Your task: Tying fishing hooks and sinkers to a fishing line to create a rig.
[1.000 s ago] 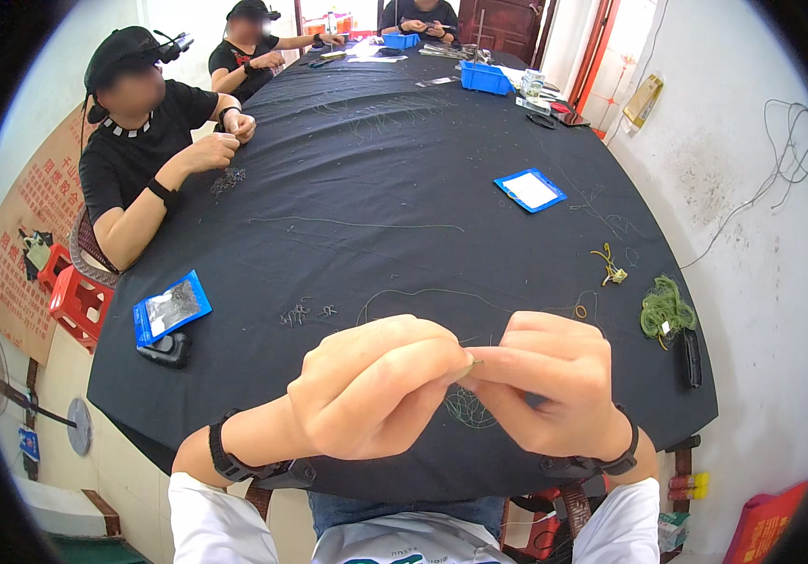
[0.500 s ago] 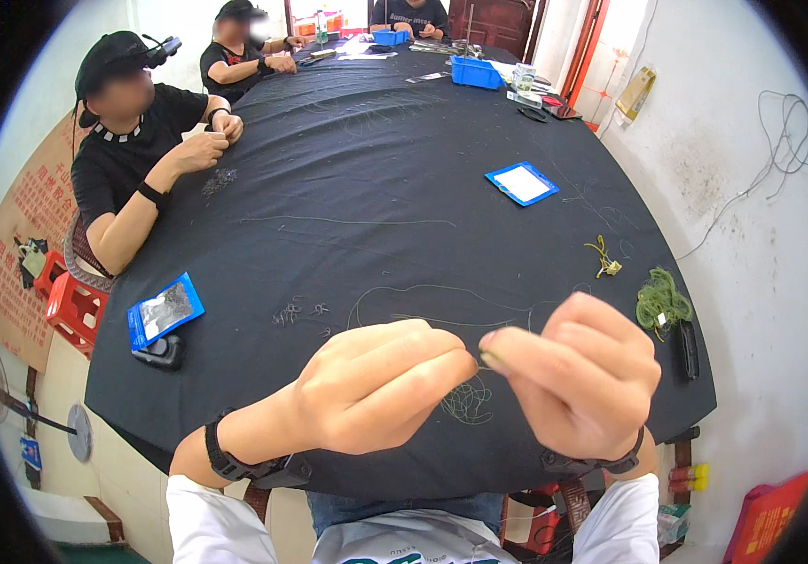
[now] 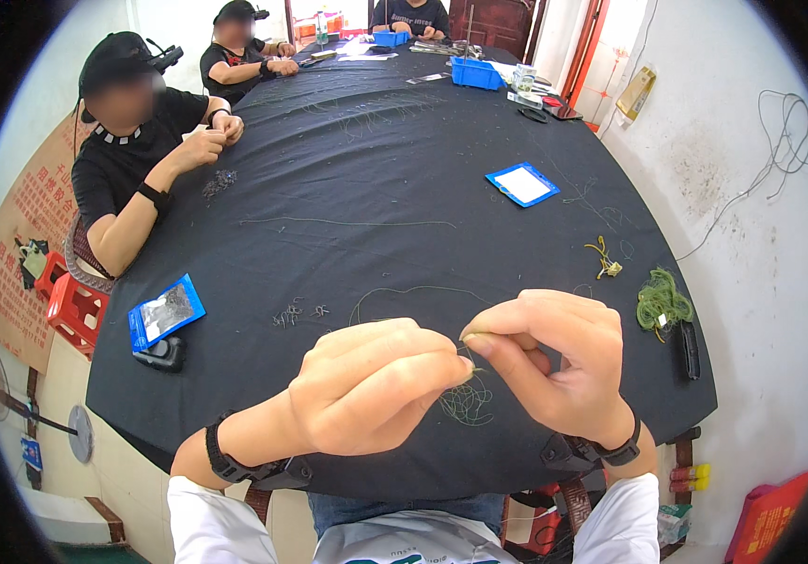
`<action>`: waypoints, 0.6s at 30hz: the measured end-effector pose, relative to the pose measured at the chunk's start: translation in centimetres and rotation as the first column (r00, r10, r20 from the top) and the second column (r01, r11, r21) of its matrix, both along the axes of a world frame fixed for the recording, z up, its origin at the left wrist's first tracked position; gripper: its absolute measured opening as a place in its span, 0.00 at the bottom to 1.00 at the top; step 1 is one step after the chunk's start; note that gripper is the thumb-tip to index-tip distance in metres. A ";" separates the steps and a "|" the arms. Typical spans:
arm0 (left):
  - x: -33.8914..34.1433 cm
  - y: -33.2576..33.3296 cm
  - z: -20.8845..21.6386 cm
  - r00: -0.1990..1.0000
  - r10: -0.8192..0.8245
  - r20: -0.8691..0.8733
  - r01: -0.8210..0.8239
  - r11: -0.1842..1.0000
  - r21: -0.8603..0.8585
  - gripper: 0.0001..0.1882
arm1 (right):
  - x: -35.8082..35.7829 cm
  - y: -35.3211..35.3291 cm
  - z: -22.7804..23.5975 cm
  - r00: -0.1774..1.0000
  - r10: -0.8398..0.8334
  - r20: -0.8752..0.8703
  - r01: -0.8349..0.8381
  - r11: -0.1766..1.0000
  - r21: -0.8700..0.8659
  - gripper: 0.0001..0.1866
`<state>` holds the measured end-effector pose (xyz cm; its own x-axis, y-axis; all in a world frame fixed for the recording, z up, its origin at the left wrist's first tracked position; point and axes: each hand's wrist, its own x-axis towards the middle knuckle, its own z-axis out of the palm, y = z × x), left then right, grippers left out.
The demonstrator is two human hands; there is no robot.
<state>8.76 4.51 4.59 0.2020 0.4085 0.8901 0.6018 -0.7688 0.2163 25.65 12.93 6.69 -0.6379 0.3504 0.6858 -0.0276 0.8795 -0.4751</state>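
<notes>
My left hand (image 3: 376, 383) is closed in a pinch, its fingertips near the middle of the table's front part. Against it, my right hand (image 3: 559, 357) pinches with thumb and forefinger, the tips almost touching the left ones. A thin green line (image 3: 469, 352) runs between the two sets of fingertips; whether something small is tied to it is hidden by the fingers. Below them a loose tangle of green line (image 3: 466, 404) lies on the black cloth. Small dark hooks (image 3: 295, 312) lie in a loose group beyond my left hand.
A blue-edged packet (image 3: 167, 312) rests by a black case (image 3: 161, 354) at left. To the right lie a green line bundle (image 3: 663, 299), yellow strands (image 3: 604, 258) and a blue-and-white packet (image 3: 523, 184). Co-workers sit along the left side and far end, near a blue bin (image 3: 476, 73).
My right hand has shifted left and turned, bringing its thumb and forefinger over the left fingertips. My left hand stays nearly in place.
</notes>
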 end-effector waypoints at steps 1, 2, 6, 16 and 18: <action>0.0 0.0 0.0 1.000 0.000 0.000 0.000 1.000 0.000 0.13 | 0.0 0.0 0.0 1.000 -0.008 -0.005 0.008 1.000 0.005 0.06; 0.1 0.1 -0.1 1.000 -0.008 0.018 0.008 1.000 -0.008 0.13 | -0.1 0.0 0.0 1.000 -0.016 -0.010 0.016 1.000 0.011 0.06; 0.2 0.1 0.0 0.997 -0.042 0.060 0.045 0.997 -0.055 0.12 | -0.2 0.2 -0.1 0.999 -0.032 -0.036 0.032 0.999 0.023 0.06; 0.6 0.0 0.0 0.993 -0.056 0.106 0.067 0.993 -0.101 0.10 | -0.1 0.3 -0.1 0.996 -0.054 -0.066 0.058 0.997 0.055 0.06; 0.6 0.0 -0.1 0.992 -0.044 0.115 0.056 0.993 -0.106 0.10 | -0.2 0.3 -0.1 0.995 -0.055 -0.079 0.060 0.996 0.062 0.06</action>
